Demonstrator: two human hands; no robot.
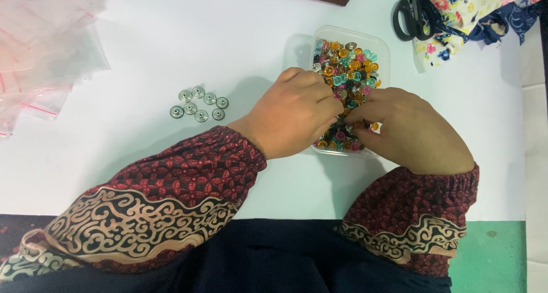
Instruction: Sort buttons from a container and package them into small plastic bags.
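Clear plastic zip bags (pixel 45 47) with red seal strips lie heaped at the far left of the white counter (pixel 171 41). Next, seven silver metal snap buttons (pixel 198 104) sit in a tight cluster, well apart from the hands. Left hand (pixel 297 113), in a red patterned sleeve (pixel 171 196), curls over the near left edge of a clear plastic tub (pixel 379 44); its fingers are bunched narrow, whether pinching anything I cannot tell. Tub holds mixed coloured snap buttons (pixel 348 61): teal, orange, pink, silver. Right hand (pixel 414 133) meets the left over the tub, fingers pinched close on small pieces, grip hidden. Black-handled scissors (pixel 412 13) and floral fabric (pixel 474 7) lie far right.
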